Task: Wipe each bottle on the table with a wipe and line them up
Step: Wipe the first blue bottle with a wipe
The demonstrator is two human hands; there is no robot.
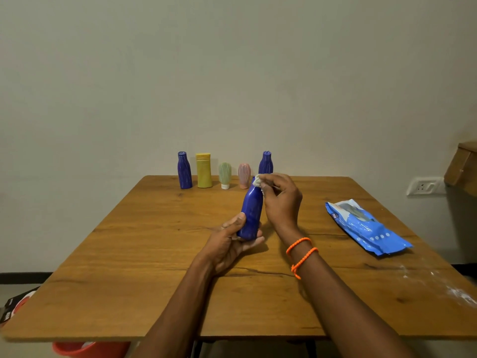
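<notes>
Your left hand [233,237] grips the base of a blue bottle [251,215], thumb on its side and fingers curled under it, holding it tilted above the middle of the worktop [129,267]. Your right hand [281,200] pinches a white wipe [259,182] against the bottle's top, so the cap is hidden. You cannot tell what the bottle holds; it is opaque.

Along the far edge of the worktop five bottles stand in a row, apart from each other: a purple bottle [184,170] at the left, then a yellow bottle [204,170], a green tube [224,175] standing on its white cap, a pink tube [244,175], and a second purple bottle [265,162] half hidden behind your right hand and the wipe.

A blue wipe pack [366,226] lies flat near the right edge, well apart from the bottles. White smears [459,293] mark the near right corner. Two orange bands [300,254] circle your right wrist. A red tub [87,348] shows below the near edge, on the left
</notes>
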